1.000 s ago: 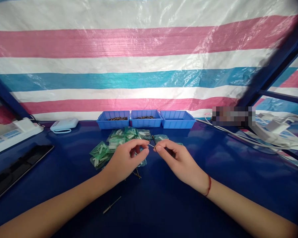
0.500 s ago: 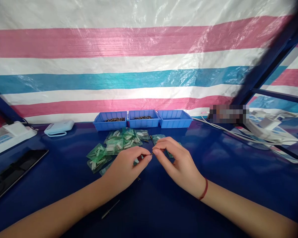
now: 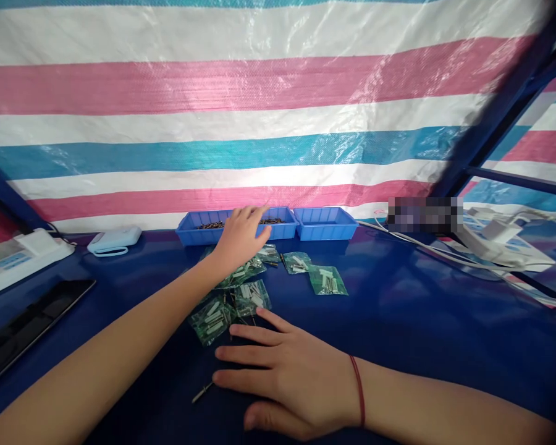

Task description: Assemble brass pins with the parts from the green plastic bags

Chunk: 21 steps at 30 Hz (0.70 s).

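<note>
My left hand (image 3: 243,238) is stretched out over the left and middle blue bins, its fingers apart and nothing visible in it. Small brown metal pieces (image 3: 208,225) lie in the left bin (image 3: 192,237), and similar pieces are in the middle bin (image 3: 282,231). Close to me, my right hand (image 3: 291,371) is spread palm down low over the table. Its fingertips are beside a thin metal rod with a pointed end (image 3: 202,393) and close to a green-tinted clear packet (image 3: 212,321). Another packet (image 3: 252,296) with white and metal pieces lies just beyond.
Two more packets (image 3: 297,262) lie right of the pile. A third blue bin (image 3: 327,232) stands at the back right. At the left are a phone (image 3: 32,327), a power strip (image 3: 23,262) and a light-blue case (image 3: 115,240). Cables (image 3: 426,248) run along the right.
My hands have parted from their pinch in the middle. The left has moved forward to the bins; the right has come back toward me and spread out, leaving packets uncovered.
</note>
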### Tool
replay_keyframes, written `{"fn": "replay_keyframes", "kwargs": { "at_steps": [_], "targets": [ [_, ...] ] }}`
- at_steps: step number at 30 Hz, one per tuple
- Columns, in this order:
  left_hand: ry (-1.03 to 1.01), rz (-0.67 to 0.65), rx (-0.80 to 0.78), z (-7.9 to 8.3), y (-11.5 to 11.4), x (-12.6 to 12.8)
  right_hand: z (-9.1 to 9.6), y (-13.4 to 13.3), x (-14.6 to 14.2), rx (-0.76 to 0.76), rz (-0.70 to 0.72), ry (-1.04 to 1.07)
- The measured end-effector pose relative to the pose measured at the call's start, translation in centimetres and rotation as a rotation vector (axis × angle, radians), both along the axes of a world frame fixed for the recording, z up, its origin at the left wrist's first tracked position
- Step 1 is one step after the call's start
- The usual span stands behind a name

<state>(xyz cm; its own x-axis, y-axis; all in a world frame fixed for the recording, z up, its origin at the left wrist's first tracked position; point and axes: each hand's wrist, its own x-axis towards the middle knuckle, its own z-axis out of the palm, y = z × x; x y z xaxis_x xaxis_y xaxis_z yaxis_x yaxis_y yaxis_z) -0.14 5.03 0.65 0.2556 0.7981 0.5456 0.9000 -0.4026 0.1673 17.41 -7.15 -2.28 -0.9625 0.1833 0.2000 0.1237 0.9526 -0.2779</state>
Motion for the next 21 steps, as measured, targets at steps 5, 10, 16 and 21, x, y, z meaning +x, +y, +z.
{"fn": "replay_keyframes", "kwargs": {
  "at_steps": [5, 10, 16, 21],
  "targets": [
    [0.022, -0.155, 0.055, -1.3, -5.0, -2.6, 0.0, 0.3, 0.0, -0.003, -0.036, 0.031],
    [-0.082, -0.186, 0.051, -2.3, -8.2, -4.9, -0.2, 0.7, -0.1, 0.114, -0.145, 0.109],
    [-0.172, -0.233, 0.061, -3.0, -9.3, -4.6, -0.3, 0.8, 0.1, 0.141, -0.27, 0.175],
    [-0.199, -0.315, 0.027, -3.2, -9.9, -3.4, -0.7, 0.5, -0.5, 0.157, -0.249, 0.149]
  ]
}}
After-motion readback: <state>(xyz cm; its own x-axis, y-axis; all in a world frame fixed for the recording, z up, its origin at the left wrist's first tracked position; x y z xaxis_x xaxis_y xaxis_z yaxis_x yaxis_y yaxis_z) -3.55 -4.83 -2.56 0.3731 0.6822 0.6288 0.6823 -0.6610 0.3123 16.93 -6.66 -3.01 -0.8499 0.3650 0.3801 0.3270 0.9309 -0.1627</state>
